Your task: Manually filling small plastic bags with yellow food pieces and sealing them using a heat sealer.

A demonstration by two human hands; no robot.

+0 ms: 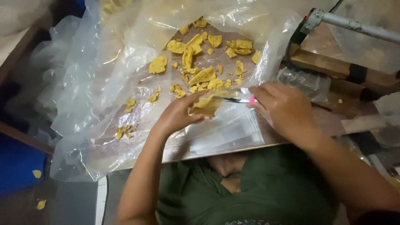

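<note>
We see a crinkled, glossy clear plastic sheet [96,75] spread over a brown wooden board [233,141], w/ rough, flat yellow crumbly chunks [200,54] scattered on it: irregular, matte, broken-edged. Approx. two dozen pieces in the main heap, plus a few small crumbs lower left [123,131]; exact count we can't tell, since many overlap. Our left hand [177,114] has fingers curled shut round one larger yellow flat chunk [205,105], pinching it btw. thumb and fingertips, just above the sheet near the board's front edge. Our right hand [283,108] is closed on a thin metal blade w/ pink handle [239,100]; only a bit of pink shows past the knuckles, and the blade tip touches the held chunk. One smaller clear flat plastic bag [229,133] lies smooth under both hands. Right of the board: stacked rough wood blocks [333,68] and one grey metal pipe [358,27], well apart from the hands. Two yellow crumbs [38,187] lie on the floor at left.
</note>
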